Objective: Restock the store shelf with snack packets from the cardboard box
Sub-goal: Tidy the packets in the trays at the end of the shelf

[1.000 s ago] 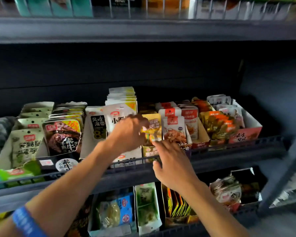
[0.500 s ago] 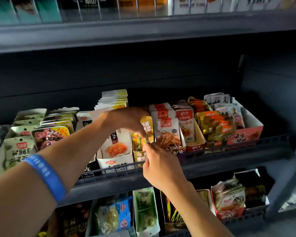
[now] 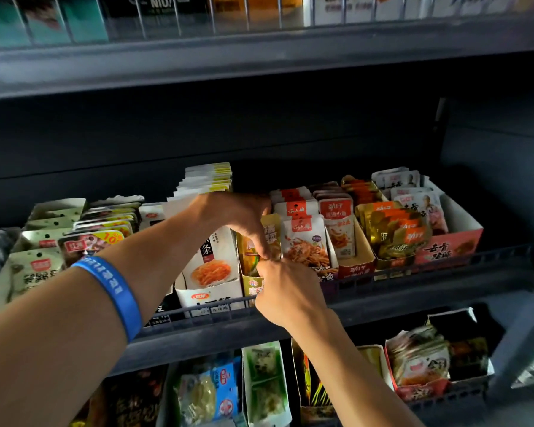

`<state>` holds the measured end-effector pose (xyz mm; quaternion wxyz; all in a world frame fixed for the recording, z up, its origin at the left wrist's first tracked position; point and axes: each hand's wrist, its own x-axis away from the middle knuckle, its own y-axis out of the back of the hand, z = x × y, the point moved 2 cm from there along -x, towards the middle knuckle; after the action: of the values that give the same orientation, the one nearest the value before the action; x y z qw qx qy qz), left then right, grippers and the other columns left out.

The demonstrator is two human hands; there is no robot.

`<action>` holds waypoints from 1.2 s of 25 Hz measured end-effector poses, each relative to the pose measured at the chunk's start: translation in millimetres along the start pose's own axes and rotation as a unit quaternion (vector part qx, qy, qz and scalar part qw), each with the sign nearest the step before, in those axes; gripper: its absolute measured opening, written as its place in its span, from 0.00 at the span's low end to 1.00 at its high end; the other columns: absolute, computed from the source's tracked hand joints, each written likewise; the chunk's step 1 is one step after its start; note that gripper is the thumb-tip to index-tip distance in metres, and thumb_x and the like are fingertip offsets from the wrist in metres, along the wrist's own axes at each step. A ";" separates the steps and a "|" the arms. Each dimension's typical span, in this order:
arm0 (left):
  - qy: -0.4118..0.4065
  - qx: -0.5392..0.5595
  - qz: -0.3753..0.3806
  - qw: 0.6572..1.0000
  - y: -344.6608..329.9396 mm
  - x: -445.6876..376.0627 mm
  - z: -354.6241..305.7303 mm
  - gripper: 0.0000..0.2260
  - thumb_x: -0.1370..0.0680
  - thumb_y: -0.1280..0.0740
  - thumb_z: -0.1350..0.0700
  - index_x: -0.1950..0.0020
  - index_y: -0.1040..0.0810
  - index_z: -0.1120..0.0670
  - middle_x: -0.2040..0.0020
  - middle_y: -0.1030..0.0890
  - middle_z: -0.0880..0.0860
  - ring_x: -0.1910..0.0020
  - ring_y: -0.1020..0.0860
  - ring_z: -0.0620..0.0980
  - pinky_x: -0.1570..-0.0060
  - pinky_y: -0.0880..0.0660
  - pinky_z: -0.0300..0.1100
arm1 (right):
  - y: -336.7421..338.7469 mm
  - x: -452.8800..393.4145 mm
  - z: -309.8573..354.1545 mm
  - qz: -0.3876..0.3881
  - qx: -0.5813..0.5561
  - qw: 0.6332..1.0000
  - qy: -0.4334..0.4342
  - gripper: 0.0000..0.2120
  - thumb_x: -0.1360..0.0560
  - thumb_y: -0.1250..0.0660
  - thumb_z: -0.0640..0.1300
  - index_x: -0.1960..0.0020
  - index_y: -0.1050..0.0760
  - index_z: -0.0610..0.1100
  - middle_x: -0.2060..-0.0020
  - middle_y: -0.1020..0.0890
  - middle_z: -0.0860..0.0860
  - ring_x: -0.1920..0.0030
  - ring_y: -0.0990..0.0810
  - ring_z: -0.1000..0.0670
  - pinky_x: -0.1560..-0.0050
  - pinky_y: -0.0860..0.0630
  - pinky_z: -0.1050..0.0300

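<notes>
On the middle shelf, a row of yellow snack packets (image 3: 272, 234) stands in a narrow display box between a white noodle box (image 3: 211, 272) and a box of red-topped fish packets (image 3: 305, 241). My left hand (image 3: 238, 215) reaches over from the left, and its fingers curl down onto the front yellow packet. My right hand (image 3: 285, 291) comes up from below and pinches the same packet at its lower edge, so the fingertips of both hands meet there. The supply cardboard box is out of view.
A wire rail (image 3: 413, 268) runs along the shelf's front edge. Green packets (image 3: 34, 269) stand at the left, with gold packets (image 3: 395, 232) and a red box (image 3: 447, 249) at the right. The upper shelf (image 3: 259, 57) hangs close overhead. The lower shelf holds more boxes (image 3: 265, 380).
My left hand has moved right from the white packets onto the yellow ones. My right hand has risen from the rail to meet it at the front yellow packet.
</notes>
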<state>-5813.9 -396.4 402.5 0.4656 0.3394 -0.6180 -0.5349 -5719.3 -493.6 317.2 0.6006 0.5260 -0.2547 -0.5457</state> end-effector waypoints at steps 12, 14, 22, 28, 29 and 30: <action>-0.046 -0.035 -0.078 0.995 -12.4 21.1 0.4 0.47 0.33 0.19 0.50 0.22 0.44 0.45 0.28 0.28 0.51 0.37 0.26 0.53 0.40 0.29 0.43 | -5.0 7.8 2.1 0.035 0.009 0.999 0.011 0.09 0.25 0.36 0.37 0.49 0.31 0.47 0.49 0.20 0.52 0.59 0.24 0.50 0.58 0.32 0.56; -0.040 -0.079 -0.106 0.990 -19.6 23.5 0.2 0.52 0.35 0.19 0.48 0.20 0.49 0.47 0.27 0.31 0.53 0.32 0.28 0.54 0.34 0.33 0.44 | -6.6 9.0 3.7 0.015 0.007 1.000 0.004 0.10 0.25 0.36 0.38 0.46 0.29 0.47 0.47 0.19 0.52 0.57 0.22 0.50 0.57 0.30 0.58; -0.027 -0.033 -0.215 0.976 -15.3 33.3 18.8 0.43 0.29 0.31 0.31 0.21 0.44 0.47 0.26 0.33 0.52 0.29 0.32 0.55 0.29 0.36 0.55 | 23.5 13.5 -27.5 -0.210 -0.048 0.976 -0.041 0.12 0.25 0.37 0.36 0.47 0.20 0.47 0.53 0.15 0.53 0.55 0.21 0.55 0.60 0.27 0.67; -0.115 -0.136 -0.255 0.950 -15.9 19.3 -51.9 0.16 0.22 0.36 0.51 0.34 0.25 0.49 0.41 0.19 0.50 0.44 0.21 0.50 0.37 0.31 0.47 | 11.3 25.9 -46.9 -0.046 0.049 0.994 -0.082 0.07 0.27 0.36 0.42 0.50 0.24 0.50 0.55 0.19 0.56 0.48 0.23 0.51 0.36 0.33 0.49; -0.098 -0.167 -0.227 0.955 -20.6 8.6 -60.5 0.17 0.22 0.36 0.50 0.34 0.26 0.50 0.40 0.20 0.50 0.41 0.22 0.52 0.35 0.33 0.48 | 10.6 26.8 -46.9 -0.050 0.049 0.995 -0.078 0.07 0.27 0.36 0.42 0.51 0.25 0.50 0.56 0.20 0.56 0.48 0.23 0.51 0.37 0.33 0.50; -0.071 -0.189 -0.202 0.958 -23.9 -1.9 -65.6 0.19 0.22 0.35 0.48 0.33 0.26 0.51 0.39 0.21 0.51 0.38 0.24 0.53 0.33 0.35 0.49 | 10.4 26.5 -48.0 -0.055 0.048 0.995 -0.075 0.06 0.27 0.36 0.42 0.52 0.26 0.50 0.57 0.22 0.57 0.49 0.23 0.51 0.37 0.33 0.51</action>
<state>-5753.6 -422.0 378.4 0.3585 0.3241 -0.4560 -0.7474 -5665.8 -502.7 304.4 0.5230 0.5250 -0.2959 -0.6028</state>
